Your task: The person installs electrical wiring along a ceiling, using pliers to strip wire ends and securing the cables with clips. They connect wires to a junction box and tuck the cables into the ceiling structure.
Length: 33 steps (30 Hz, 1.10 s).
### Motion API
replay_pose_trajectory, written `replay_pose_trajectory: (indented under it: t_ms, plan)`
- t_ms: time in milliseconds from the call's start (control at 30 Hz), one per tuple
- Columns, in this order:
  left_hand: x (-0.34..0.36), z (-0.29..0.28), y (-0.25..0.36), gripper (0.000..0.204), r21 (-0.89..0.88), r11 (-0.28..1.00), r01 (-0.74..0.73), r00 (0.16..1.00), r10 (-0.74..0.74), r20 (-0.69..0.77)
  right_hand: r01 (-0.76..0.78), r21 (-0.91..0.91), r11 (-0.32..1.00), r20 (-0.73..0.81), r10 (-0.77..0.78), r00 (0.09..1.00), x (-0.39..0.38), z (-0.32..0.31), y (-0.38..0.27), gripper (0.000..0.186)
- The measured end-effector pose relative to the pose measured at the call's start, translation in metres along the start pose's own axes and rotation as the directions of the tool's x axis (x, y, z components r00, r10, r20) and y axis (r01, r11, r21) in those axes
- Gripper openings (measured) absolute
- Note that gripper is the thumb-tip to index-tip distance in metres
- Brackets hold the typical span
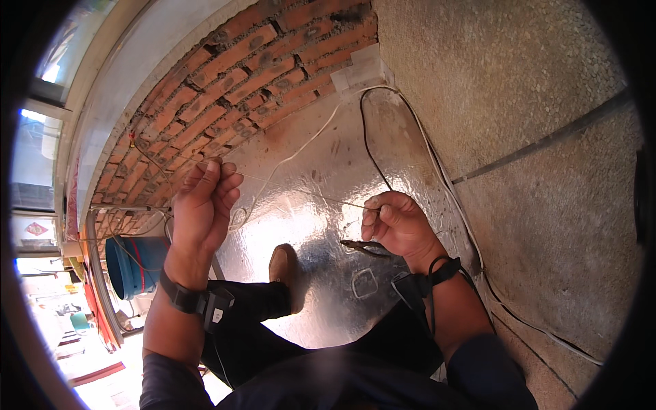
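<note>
left hand (pixel 203 198) pinching one end of the wire (pixel 301 191) up by the brick wall (pixel 225 75) | right hand (pixel 400 225) pinching the other end, pliers (pixel 365 247) tucked under its fingers | wire's stretching taut between them over the foil sheet (pixel 321 273) | I'm reckoning keep even tension, no kinks

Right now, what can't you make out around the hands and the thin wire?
- Left hand: its fingertips curl away in the head view, so its grip on the thin wire is hidden.
- Pliers: handles hidden inside the right hand.
- Thin wire: too fine to follow against the shiny foil sheet.
- Blue bucket: contents hidden by its wall.
</note>
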<state>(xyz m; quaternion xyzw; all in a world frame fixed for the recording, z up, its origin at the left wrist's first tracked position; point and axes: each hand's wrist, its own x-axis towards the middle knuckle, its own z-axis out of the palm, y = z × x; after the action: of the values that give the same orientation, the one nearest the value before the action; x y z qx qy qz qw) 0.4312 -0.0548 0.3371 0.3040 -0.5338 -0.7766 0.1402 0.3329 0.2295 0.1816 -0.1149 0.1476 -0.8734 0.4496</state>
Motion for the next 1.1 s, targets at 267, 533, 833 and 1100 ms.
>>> replay_pose_trajectory:
  t_ms: [267,533,833,1100]
  plan:
    - [-0.003,0.001,0.000,0.011,-0.006,1.000,-0.028,0.999,0.028,-0.027,-0.044,-0.166,0.985,-0.133,0.022,0.991,0.002,0.011,-0.009,0.023]
    - [-0.001,0.000,-0.003,0.011,0.046,0.997,-0.059,0.997,0.061,-0.038,-0.147,-0.503,0.851,-0.207,0.047,0.977,0.005,0.019,-0.015,0.023]
    - [0.001,0.004,-0.014,0.011,0.344,0.933,-0.108,0.993,0.118,-0.009,-0.191,-0.915,0.355,-0.171,0.088,0.981,0.008,0.007,-0.001,0.019]
    - [-0.010,0.024,-0.044,0.010,0.468,0.883,-0.033,0.991,-0.032,0.129,-0.285,-0.804,0.523,-0.191,0.227,0.955,0.014,0.009,0.017,0.016]
